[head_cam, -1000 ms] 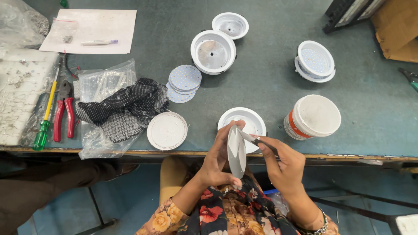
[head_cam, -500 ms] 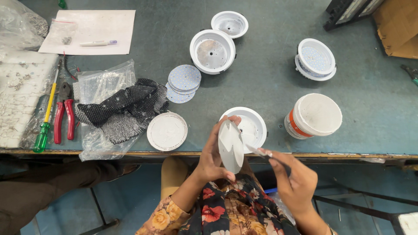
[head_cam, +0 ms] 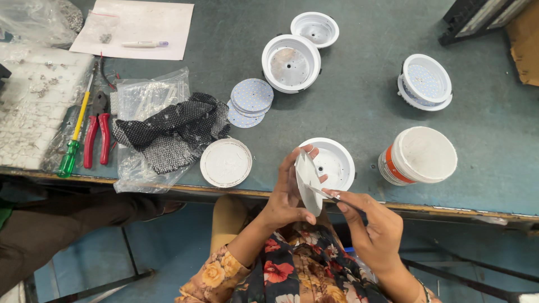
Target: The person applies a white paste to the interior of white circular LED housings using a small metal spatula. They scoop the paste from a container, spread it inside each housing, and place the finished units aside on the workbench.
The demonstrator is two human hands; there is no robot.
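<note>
My left hand (head_cam: 286, 193) holds a thin white round disc (head_cam: 307, 180) on edge, just over the table's near edge. My right hand (head_cam: 376, 227) pinches a thin metal tool (head_cam: 325, 194) whose tip touches the disc's face. Right behind the disc sits a white round lamp housing (head_cam: 337, 163) with a small hole in its middle. A flat white lid (head_cam: 225, 163) lies to its left.
A white tub with an orange band (head_cam: 420, 156) stands at right. Further back are two empty housings (head_cam: 291, 62), (head_cam: 314, 28), a housing fitted with an LED board (head_cam: 425, 82), stacked LED discs (head_cam: 251, 96), black mesh cloth on a plastic bag (head_cam: 171, 132), red pliers (head_cam: 96, 137), a green-handled screwdriver (head_cam: 73, 143).
My left hand has turned the disc and moved it slightly right, in front of the housing. My right hand dropped away, then came back up with the tool against the disc.
</note>
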